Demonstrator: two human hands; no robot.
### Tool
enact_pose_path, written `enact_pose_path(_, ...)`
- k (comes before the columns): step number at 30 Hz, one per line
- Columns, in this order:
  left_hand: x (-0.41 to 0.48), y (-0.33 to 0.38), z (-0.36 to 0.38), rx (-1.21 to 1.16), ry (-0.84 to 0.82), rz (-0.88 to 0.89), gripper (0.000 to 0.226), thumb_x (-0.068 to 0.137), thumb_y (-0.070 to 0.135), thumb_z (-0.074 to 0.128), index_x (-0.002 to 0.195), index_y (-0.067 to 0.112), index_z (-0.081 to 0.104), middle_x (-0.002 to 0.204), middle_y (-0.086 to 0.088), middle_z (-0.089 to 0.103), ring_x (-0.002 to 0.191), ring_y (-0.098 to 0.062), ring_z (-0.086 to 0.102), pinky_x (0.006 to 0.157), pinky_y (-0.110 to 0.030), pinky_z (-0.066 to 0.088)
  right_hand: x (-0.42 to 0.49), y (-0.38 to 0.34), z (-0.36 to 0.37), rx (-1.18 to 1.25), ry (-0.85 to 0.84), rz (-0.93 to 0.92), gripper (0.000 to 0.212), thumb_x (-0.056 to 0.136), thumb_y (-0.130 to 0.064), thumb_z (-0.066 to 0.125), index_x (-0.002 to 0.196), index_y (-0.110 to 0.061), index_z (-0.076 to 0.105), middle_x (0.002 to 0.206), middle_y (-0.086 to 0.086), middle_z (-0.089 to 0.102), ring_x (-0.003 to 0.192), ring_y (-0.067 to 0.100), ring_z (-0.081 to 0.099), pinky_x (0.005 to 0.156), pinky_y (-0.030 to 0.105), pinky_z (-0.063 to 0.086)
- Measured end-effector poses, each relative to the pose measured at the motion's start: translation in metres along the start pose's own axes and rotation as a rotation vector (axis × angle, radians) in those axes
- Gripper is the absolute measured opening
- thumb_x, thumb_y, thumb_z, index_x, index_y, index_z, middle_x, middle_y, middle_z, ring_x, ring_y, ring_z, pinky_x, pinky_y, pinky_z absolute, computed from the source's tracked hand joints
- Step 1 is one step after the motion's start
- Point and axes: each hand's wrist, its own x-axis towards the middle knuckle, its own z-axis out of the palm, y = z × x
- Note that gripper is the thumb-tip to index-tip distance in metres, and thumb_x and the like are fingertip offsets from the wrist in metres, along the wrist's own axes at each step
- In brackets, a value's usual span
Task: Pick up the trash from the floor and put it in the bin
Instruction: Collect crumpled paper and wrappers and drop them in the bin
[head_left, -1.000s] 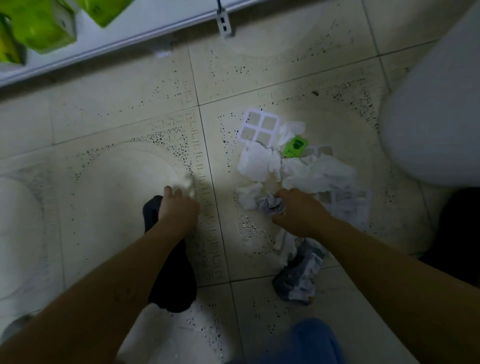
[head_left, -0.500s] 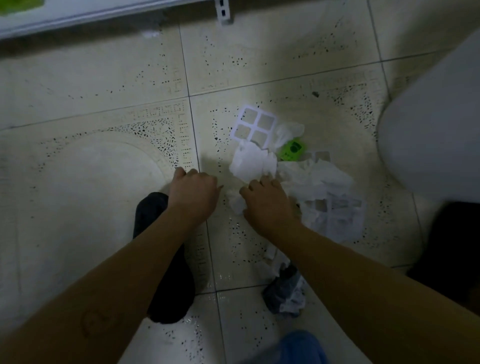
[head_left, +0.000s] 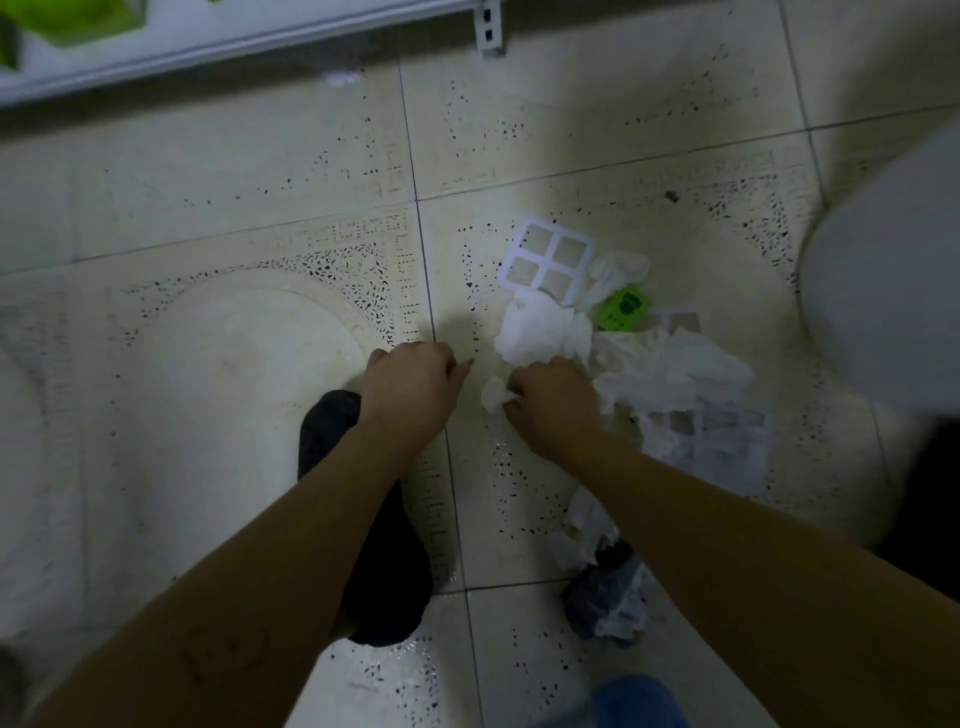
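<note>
While the right hand (head_left: 553, 402) pinches a tissue ball (head_left: 493, 397) just left of the paper pile (head_left: 675, 374), the left hand (head_left: 410, 387) is curled; holding what, I cannot tell.

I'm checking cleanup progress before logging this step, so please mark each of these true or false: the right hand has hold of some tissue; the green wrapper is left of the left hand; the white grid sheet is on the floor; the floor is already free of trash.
1. The right hand grips a small white tissue wad. True.
2. The green wrapper lies left of the left hand. False: it lies in the pile to the right of both hands.
3. The white grid sheet lies flat on the floor, at the pile's far edge. True.
4. The floor is free of trash. False: crumpled tissues and a dark crumpled wrapper lie there.
</note>
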Motion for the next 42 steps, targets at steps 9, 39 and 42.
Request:
enact_pose_path(9,-0.022,0.050,-0.112,-0.319,0.077,-0.043,0.031,0.092,0.032,0.055,0.076,0.011,0.071,0.072,-0.011,0.069,0.064,-0.026,0.063,0.065,-0.036,0.056,-0.043,-0.001,-0.152,0.185,0.192,0.057,0.015,0.086,-0.028,0.055,0.095,-0.021,0.065,0.086,0.002,0.066,0.083,0.021,0.062,0.070,0.025,0.041)
enact_pose_path(39,-0.104,0.446,-0.224,-0.613,0.247,0.397,0.005,0.085,0.018,0.068,0.089,0.018,0.071,0.077,0.003,0.070,0.066,-0.005,0.058,0.059,-0.008,0.040,-0.297,0.254,-0.388,0.639,0.644,0.446,0.052,0.087,-0.019,0.057,0.138,-0.019,0.047,0.142,0.003,0.049,0.127,0.025,0.047,0.106,0.029,0.037)
enact_pose_path(42,-0.097,0.448,-0.216,-0.625,0.171,0.375,0.031,0.084,0.023,0.070,0.114,0.013,0.066,0.103,-0.002,0.071,0.096,-0.013,0.064,0.087,-0.021,0.045,-0.304,0.268,-0.388,0.665,0.551,0.438,0.061,0.087,-0.012,0.054,0.144,-0.024,0.037,0.151,0.002,0.036,0.134,0.024,0.038,0.109,0.027,0.033)
